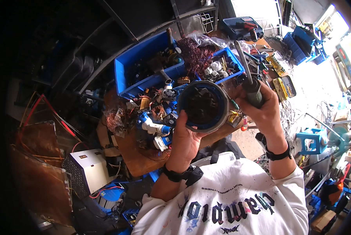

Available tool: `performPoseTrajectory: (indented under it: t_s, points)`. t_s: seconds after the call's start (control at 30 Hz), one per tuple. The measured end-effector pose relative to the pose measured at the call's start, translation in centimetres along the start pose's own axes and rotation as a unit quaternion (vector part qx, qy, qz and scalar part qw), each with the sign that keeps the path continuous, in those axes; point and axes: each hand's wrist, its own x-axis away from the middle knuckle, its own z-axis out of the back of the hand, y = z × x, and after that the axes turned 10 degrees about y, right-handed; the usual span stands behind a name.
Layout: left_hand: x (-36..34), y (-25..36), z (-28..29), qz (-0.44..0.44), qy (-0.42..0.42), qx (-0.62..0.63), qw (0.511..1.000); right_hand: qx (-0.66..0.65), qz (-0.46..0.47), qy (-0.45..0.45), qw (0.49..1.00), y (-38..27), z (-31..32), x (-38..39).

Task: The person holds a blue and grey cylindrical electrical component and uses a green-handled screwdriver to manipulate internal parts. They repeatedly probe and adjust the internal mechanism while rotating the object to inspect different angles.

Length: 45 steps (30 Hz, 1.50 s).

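My left hand (pixel 185 139) is closed round a grey cylindrical housing (pixel 213 126) with a blue inner rim, held open end up and dark inside. My right hand (pixel 263 109) grips a large screwdriver (pixel 254 94) by its dark grey-green handle, shaft pointing up and away, just right of the housing. Beneath on the wooden table (pixel 133 158) lie blue-and-white industrial plug connectors (pixel 150 124), wire scraps (pixel 114 117) and small parts.
Behind are blue bins (pixel 124 72) of parts, tangled red wire (pixel 197 55), a tool case (pixel 238 26) and yellow bit sets (pixel 281 88). At left stand a white metal box (pixel 90 166) and brown panels (pixel 42 184). A blue stool (pixel 310 141) is at right.
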Motion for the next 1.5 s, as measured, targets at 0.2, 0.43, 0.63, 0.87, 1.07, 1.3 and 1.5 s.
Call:
performPoseTrajectory:
  t_s: [0.2,0.43,0.63,0.87,1.07,1.3,1.5]
  points:
    - [-0.5,0.7,4.1,0.010,0.050,0.080,0.995,0.178,-0.050,0.013,0.983,6.8,3.5,-3.9]
    - [0.0,0.9,7.4,-0.010,0.114,0.066,0.991,0.273,-0.093,0.013,0.957,18.3,6.1,-5.4]
    - [0.2,0.7,7.9,-0.006,0.137,0.082,0.987,0.327,-0.091,0.026,0.940,19.8,4.8,-7.2]
    - [-0.5,1.3,7.4,0.003,0.113,0.080,0.990,0.208,-0.050,0.044,0.976,14.6,3.0,-7.1]
    - [-1.0,1.4,6.7,0.021,0.087,0.100,0.991,0.180,-0.107,0.025,0.978,8.7,1.3,-5.4]
    - [-1.6,0.6,4.7,0.004,0.025,0.037,0.999,0.054,-0.071,-0.036,0.995,3.1,-3.2,-1.6]
    - [-0.9,0.9,2.8,-0.033,0.028,0.024,0.999,0.023,0.033,-0.027,0.999,0.3,-5.7,0.0]
